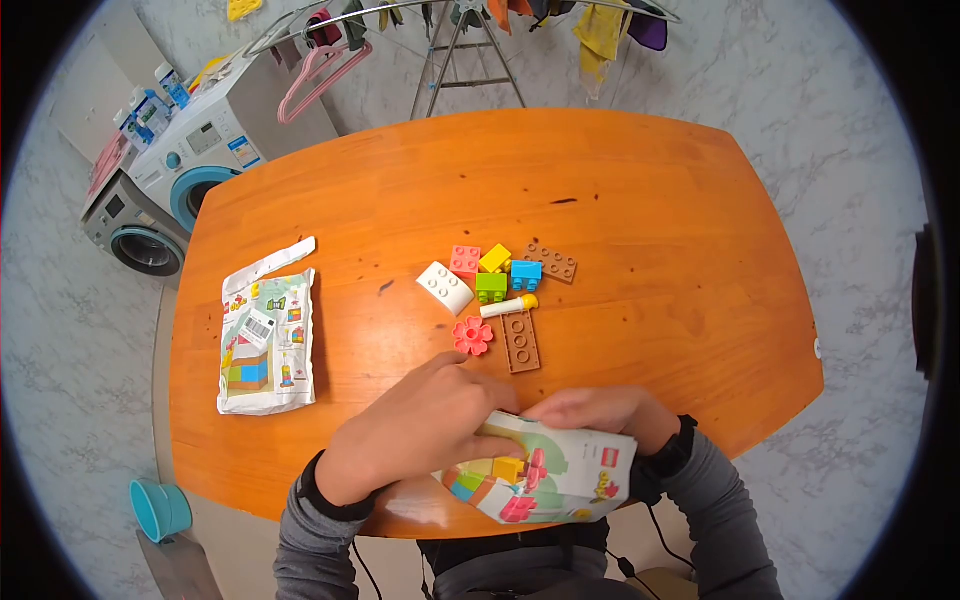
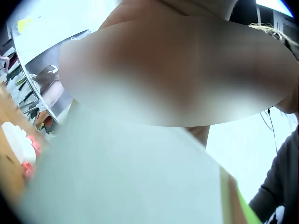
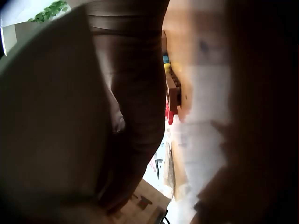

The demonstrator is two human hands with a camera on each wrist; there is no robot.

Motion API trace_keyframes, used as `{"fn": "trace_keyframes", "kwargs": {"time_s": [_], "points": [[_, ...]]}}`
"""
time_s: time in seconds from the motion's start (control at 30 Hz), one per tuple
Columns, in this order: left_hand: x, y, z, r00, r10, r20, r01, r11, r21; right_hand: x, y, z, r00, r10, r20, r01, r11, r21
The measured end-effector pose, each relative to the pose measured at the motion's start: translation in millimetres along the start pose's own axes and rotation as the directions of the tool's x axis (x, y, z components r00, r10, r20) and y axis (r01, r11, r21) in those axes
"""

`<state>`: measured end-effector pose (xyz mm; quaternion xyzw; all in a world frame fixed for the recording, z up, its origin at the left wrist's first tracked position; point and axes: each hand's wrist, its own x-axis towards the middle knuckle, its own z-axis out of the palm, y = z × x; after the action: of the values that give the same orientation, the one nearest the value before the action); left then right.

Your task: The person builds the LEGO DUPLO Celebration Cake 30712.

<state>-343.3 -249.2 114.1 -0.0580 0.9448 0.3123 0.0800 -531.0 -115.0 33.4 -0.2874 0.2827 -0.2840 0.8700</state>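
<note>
The printed white package (image 1: 560,470) is held over the table's front edge, tilted, with its picture side up in the head view. My left hand (image 1: 420,425) grips its left upper edge, the thumb lying across the front. My right hand (image 1: 605,412) holds its upper right edge, fingers partly hidden behind it. In the left wrist view the pale package surface (image 2: 126,172) fills the lower part, blurred. The right wrist view shows the dark, shaded right hand (image 3: 135,79) against the package (image 3: 51,107). Whether the package is open cannot be seen.
Beyond the hands lie a pink flower (image 1: 473,336), brown plates (image 1: 521,342), a white block (image 1: 445,288), a white stick with a yellow end (image 1: 509,307), and red, yellow, green and blue bricks (image 1: 526,275). Another package (image 1: 266,345) with a torn strip (image 1: 270,265) lies left.
</note>
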Motion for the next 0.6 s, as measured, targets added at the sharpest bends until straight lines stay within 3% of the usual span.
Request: {"fn": "trace_keyframes", "kwargs": {"time_s": [0.03, 0.07, 0.1, 0.13, 0.17, 0.2, 0.23, 0.27, 0.3, 0.33, 0.4, 0.43, 0.47, 0.53, 0.6], "points": [[-1, -1, -5, 1.0, -0.001, -0.002, 0.001, 1.0, -0.001, -10, -5, 8, 0.979, -0.102, -0.175, 0.094, 0.994, -0.052], [-3, -2, -9, 0.996, -0.013, -0.093, 0.013, 1.0, -0.006, -14, -7, 12, 0.918, -0.205, -0.339, 0.175, 0.977, -0.118], [-4, -3, -13, 0.983, -0.024, -0.183, 0.023, 1.0, -0.012, -13, -7, 8, 0.919, -0.201, -0.339, 0.171, 0.978, -0.117], [-6, -4, -16, 0.983, -0.024, -0.183, 0.022, 1.0, -0.016, -10, -6, 1, 0.938, -0.234, -0.257, 0.298, 0.922, 0.248], [-8, -6, -18, 0.946, -0.091, -0.31, 0.078, 0.995, -0.055, -8, -7, -2, 0.936, -0.295, -0.191, 0.35, 0.731, 0.585], [-9, -6, -20, 0.889, -0.159, -0.429, 0.128, 0.987, -0.101, -7, -11, 2, 0.862, -0.442, -0.246, 0.502, 0.689, 0.523], [-9, -1, -25, 0.836, -0.265, -0.48, 0.167, 0.957, -0.238, -4, -8, -6, 0.751, -0.512, -0.416, 0.625, 0.755, 0.199], [-8, -3, -24, 0.837, -0.265, -0.479, 0.166, 0.957, -0.239, 1, -9, -12, 0.594, -0.61, -0.525, 0.638, 0.754, -0.154], [-5, -7, -21, 0.763, -0.304, -0.57, 0.124, 0.935, -0.332, 3, -16, -17, 0.674, -0.733, -0.09, 0.639, 0.518, 0.569], [-4, -11, -19, 0.677, -0.351, -0.646, 0.072, 0.906, -0.417, 4, -21, -15, 0.675, -0.733, -0.089, 0.637, 0.518, 0.571], [-4, -12, -18, 0.677, -0.346, -0.649, 0.073, 0.91, -0.408, 4, -26, -9, 0.683, -0.719, -0.128, 0.699, 0.592, 0.402], [-3, -10, -18, 0.677, -0.379, -0.63, 0.093, 0.894, -0.438, 6, -20, -12, 0.683, -0.697, -0.218, 0.715, 0.578, 0.392], [-1, -8, -17, 0.677, -0.412, -0.609, 0.114, 0.877, -0.467, 8, -18, -16, 0.682, -0.697, -0.219, 0.716, 0.577, 0.394], [1, -8, -13, 0.702, -0.415, -0.578, 0.118, 0.869, -0.48, 10, -14, -19, 0.642, -0.747, -0.175, 0.765, 0.607, 0.215], [4, -10, -6, 0.727, -0.416, -0.545, 0.124, 0.861, -0.493, 12, -10, -19, 0.649, -0.726, -0.226, 0.76, 0.633, 0.149]]}}
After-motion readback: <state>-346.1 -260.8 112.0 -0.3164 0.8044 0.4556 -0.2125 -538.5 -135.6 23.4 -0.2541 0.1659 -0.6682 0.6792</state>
